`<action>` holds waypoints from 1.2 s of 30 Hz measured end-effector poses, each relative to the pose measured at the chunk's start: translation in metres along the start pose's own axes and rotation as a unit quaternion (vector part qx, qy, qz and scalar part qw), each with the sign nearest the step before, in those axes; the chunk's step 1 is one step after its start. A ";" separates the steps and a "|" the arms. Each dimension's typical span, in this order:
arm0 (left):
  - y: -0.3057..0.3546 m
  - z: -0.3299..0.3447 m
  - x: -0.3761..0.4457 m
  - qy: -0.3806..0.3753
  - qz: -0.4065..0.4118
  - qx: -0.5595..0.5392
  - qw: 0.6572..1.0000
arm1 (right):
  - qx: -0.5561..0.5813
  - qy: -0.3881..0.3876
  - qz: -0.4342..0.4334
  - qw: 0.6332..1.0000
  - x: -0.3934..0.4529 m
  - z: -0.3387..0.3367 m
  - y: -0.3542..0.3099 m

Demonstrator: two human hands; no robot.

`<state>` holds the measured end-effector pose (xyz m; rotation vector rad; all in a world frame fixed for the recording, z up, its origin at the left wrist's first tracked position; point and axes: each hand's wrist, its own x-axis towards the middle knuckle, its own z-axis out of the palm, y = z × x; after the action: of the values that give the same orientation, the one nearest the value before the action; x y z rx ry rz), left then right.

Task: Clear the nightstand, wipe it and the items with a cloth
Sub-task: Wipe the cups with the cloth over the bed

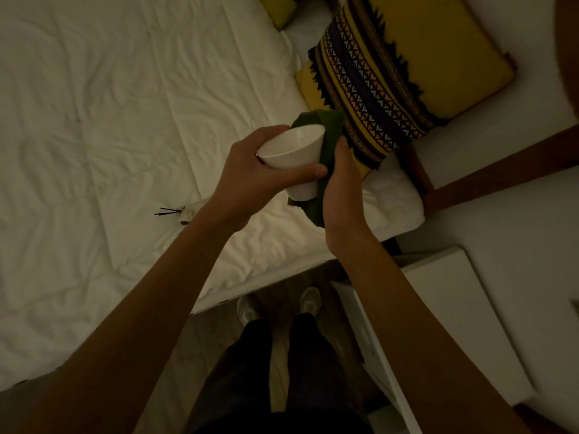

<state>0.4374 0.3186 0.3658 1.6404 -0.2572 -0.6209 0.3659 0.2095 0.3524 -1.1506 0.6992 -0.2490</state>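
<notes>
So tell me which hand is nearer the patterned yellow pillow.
Right. The right hand, gripping the green cloth, sits just beside the pillow; the left hand, gripping the white cup, is farther left.

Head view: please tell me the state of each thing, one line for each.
Cup: white, tilted, held in the left hand.
Cloth: green, pressed on the cup by the right hand.
Reed diffuser: lying on the bed.
Pillow: leaning, patterned.
Nightstand: top bare where visible.

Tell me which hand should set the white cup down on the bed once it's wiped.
Left, probably. The left hand already grips the white cup and hangs over the bed; the right hand holds the green cloth.
</notes>
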 end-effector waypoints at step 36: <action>0.127 -0.009 -0.007 -0.097 0.015 -0.062 0.993 | -0.301 0.063 -0.494 0.813 -0.030 0.020 -0.095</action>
<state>0.4593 0.3079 0.4905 1.4570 -0.3760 -0.7601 0.3708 0.2015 0.4536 -2.0758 0.2129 -1.0471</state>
